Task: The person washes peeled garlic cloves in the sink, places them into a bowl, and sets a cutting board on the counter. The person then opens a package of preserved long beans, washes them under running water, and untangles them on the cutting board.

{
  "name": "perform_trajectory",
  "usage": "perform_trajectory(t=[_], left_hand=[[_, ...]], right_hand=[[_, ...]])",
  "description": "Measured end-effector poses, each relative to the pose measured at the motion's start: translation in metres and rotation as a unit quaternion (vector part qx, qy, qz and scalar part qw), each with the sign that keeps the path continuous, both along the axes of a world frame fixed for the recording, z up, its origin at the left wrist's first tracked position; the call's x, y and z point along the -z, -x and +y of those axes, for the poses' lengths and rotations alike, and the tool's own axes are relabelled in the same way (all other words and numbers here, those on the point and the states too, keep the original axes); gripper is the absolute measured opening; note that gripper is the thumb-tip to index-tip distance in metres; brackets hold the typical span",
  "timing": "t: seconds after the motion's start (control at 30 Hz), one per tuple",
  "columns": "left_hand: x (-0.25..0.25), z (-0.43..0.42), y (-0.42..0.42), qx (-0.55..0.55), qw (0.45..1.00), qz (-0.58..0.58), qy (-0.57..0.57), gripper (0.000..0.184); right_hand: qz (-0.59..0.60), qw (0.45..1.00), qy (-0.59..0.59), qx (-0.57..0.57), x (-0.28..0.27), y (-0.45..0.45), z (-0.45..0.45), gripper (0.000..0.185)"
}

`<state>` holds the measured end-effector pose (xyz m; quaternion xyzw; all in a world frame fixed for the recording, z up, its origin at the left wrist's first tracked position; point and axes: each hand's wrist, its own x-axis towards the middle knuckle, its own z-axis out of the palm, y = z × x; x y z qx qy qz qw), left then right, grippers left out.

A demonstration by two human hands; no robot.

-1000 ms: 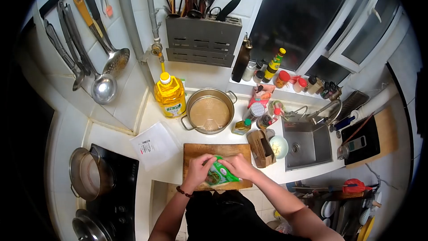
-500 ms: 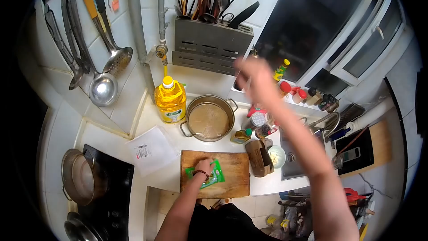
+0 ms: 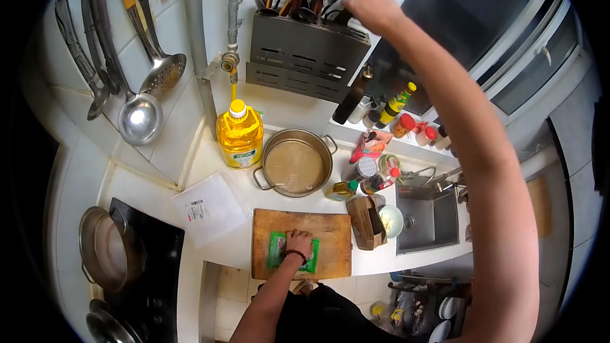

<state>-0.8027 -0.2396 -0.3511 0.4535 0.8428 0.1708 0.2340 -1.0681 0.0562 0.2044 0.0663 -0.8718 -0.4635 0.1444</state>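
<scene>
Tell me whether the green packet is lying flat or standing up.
Lying flat: the green packet shows on both sides of the left hand, against the cutting board.

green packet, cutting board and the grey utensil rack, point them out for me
green packet [image 3: 276, 251], head view, on its left end
cutting board [image 3: 334, 236], head view, on bare wood toward the right
grey utensil rack [image 3: 306, 54], head view, on its slotted front panel

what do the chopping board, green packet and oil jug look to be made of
Board: most likely wood, matte and worn, going by its uneven brown, stained surface. 
Packet: probably thin printed plastic film, as it lies flat with bright green colouring; a foil lining can't be ruled out. 
Jug: seemingly clear, smooth plastic, since yellow oil shows through.
</scene>
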Motion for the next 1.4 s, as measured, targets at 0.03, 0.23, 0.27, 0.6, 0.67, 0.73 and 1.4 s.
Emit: perform_trajectory(t=[0.03,0.23,0.27,0.6,0.67,0.73,1.4], left_hand=[[-0.001,0.001,0.001,0.001,1.000,-0.015,0.003,0.027],[0.005,0.009,0.011,-0.019,0.993,-0.111,0.036,0.024],[0.002,0.005,0.008,-0.024,0.996,-0.090,0.015,0.025],[-0.008,-0.028,-0.001,-0.001,0.983,0.034,-0.182,0.039],[-0.003,-0.019,-0.002,-0.011,0.982,0.022,-0.187,0.037],[-0.002,-0.004,0.005,-0.035,0.993,0.036,-0.108,0.034],[-0.006,0.000,-0.011,-0.064,0.985,0.049,-0.150,0.026]], right_hand=[[0.008,1.000,-0.002,0.005,-0.009,0.000,0.001,0.019],[-0.004,0.996,0.090,0.023,-0.085,-0.032,0.031,0.020],[0.033,0.997,0.059,0.022,-0.103,-0.058,0.021,0.017],[0.069,0.864,0.446,0.223,0.066,-0.368,0.007,0.042],[0.044,0.757,0.586,0.285,0.150,-0.411,-0.030,0.033],[0.073,0.712,0.602,0.354,0.270,-0.458,-0.052,0.027],[0.154,0.542,0.743,0.361,0.492,-0.442,-0.199,0.028]])
